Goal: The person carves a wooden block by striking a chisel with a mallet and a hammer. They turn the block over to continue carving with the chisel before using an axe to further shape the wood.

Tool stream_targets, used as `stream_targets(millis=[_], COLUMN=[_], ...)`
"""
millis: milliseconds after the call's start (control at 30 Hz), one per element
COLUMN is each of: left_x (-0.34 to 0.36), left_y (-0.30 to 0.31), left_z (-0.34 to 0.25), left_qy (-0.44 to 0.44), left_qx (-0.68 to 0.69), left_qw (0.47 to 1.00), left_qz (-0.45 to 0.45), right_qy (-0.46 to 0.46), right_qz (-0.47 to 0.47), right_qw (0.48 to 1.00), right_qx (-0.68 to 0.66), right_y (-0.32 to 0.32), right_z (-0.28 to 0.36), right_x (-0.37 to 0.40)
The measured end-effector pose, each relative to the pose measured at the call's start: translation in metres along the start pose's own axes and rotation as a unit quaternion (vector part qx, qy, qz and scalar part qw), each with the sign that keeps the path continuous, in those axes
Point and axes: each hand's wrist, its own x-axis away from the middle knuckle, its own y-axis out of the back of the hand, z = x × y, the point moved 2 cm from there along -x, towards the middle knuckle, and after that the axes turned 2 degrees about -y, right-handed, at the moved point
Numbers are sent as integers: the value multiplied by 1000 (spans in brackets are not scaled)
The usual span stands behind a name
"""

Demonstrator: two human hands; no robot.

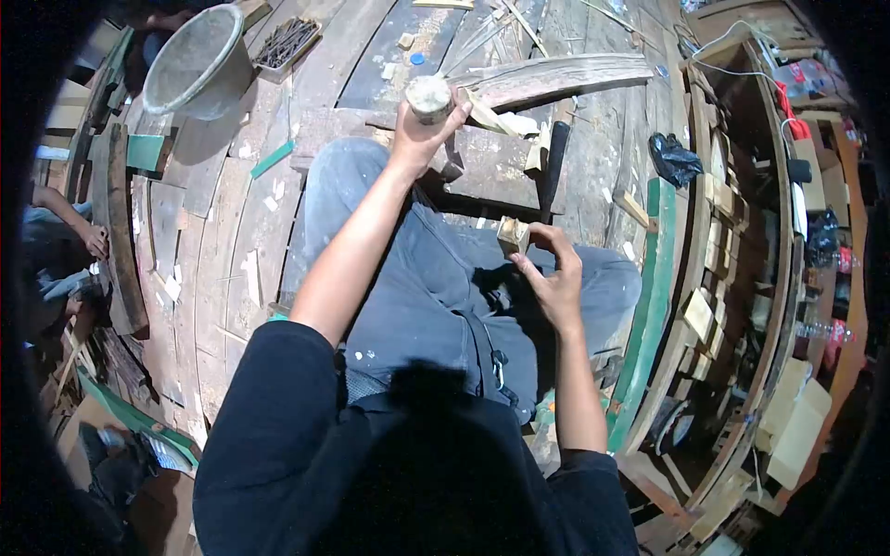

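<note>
My left hand (422,139) is wrapped around a thick, round piece with a pale, rough top (430,95), held up beyond my left knee. Its underside is hidden by my fingers. Between thumb and fingers, my right hand (556,278) pinches a small wooden block (512,235) above my lap. Just past that block, a long dark tool (554,167) leans against a low wooden board (496,171). Pale wood offcuts (491,116) lie right of my left hand, in front of a curved, weathered plank (565,79).
A grey bucket (199,65) and a tray of nails (287,44) stand at the upper left. Another person's hand (95,241) rests near a dark plank at the left. A green-painted beam (649,306) runs along my right, beside a black plastic bag (675,159).
</note>
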Motion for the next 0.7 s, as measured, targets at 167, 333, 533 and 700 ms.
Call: stream_targets(millis=[167,333,533,700], left_x=[-3,-5,-6,-10], left_y=[5,6,6,6], left_z=[0,0,-2,1], left_qy=[3,-32,-10,41], left_qx=[11,56,59,159], left_qw=[1000,996,998,986], left_qz=[10,58,21,8], right_qy=[-153,-18,-6,-107], right_qz=[-10,-63,-55,-53], right_qw=[978,995,996,987], right_qx=[-143,77,65,-106], right_y=[-43,-89,-111,-100], right_z=[-67,-119,-127,-116], right_x=[-35,-73,-79,-71])
